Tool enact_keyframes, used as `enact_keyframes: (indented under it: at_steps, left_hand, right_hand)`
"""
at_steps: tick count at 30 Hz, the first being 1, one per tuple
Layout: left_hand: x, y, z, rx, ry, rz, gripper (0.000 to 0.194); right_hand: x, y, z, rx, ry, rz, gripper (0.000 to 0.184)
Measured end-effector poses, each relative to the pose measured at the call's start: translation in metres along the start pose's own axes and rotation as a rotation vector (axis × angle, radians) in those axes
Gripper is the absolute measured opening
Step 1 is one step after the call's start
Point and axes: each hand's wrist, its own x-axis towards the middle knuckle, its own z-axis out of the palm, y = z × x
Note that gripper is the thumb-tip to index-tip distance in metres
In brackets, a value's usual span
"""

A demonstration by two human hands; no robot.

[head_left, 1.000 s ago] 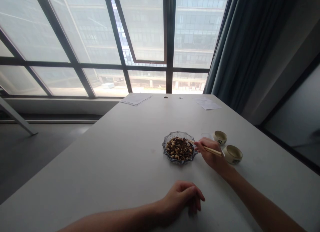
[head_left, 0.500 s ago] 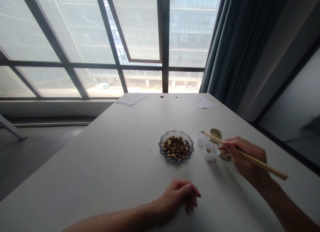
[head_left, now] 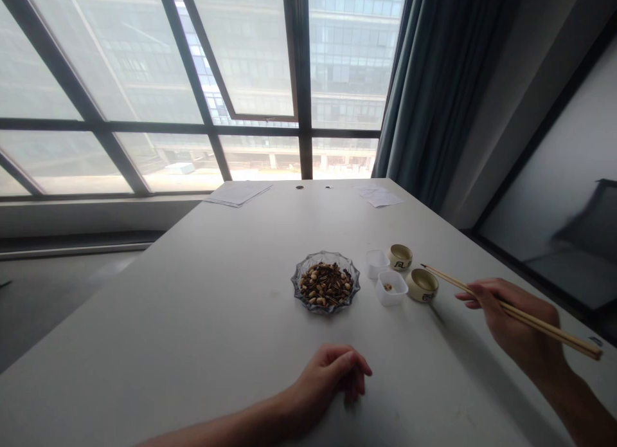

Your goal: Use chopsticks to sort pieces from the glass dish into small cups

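A glass dish (head_left: 326, 283) of mixed seeds and nuts stands in the middle of the white table (head_left: 216, 292). My right hand (head_left: 518, 325) is closed on a pair of wooden chopsticks (head_left: 511, 310), raised to the right of the cups, with the tips pointing toward the nearer ceramic cup (head_left: 422, 285). Two small white plastic cups sit right of the dish; the near one (head_left: 391, 287) holds a nut, the far one (head_left: 376, 263) looks empty. A second ceramic cup (head_left: 400, 256) stands behind. My left hand (head_left: 332, 377) rests on the table, fingers loosely curled, holding nothing visible.
Papers lie at the table's far edge, one stack (head_left: 238, 193) at the left and a sheet (head_left: 380, 197) at the right. Large windows fill the far wall, with a dark curtain (head_left: 434, 87) at the right. A dark glass panel lines the right side.
My right hand with the chopsticks has drawn back from the dish, past the small cups, to the right. The camera view has shifted rightward. My left hand has stayed put.
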Motion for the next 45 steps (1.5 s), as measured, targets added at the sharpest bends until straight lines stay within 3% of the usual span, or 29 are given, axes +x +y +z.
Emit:
enact_keyframes:
  at_steps: [9,18,21,25,31,45]
  left_hand:
    - [0.000,-0.001,0.000,-0.001,0.005,0.002,0.055]
    - [0.001,-0.003,-0.001,0.015,0.003,0.005,0.055]
    - [0.002,-0.004,-0.002,0.022,-0.006,0.008,0.057]
    - [0.003,-0.003,-0.002,0.039,-0.021,0.010,0.057]
    - [0.003,-0.001,0.001,0.057,-0.027,0.007,0.058]
    - [0.003,0.001,0.003,0.077,-0.067,0.016,0.056]
  right_hand:
    - [-0.006,-0.001,0.000,0.029,-0.058,-0.012,0.021]
    - [0.005,-0.003,0.001,0.090,-0.056,0.084,0.020]
    - [0.013,-0.022,0.021,0.250,-0.089,0.154,0.019]
    - [0.024,-0.050,0.070,0.500,-0.243,0.237,0.027]
    - [0.033,-0.067,0.134,0.616,-0.418,0.250,0.040]
    - [0.030,-0.046,0.170,0.615,-0.413,0.400,0.044]
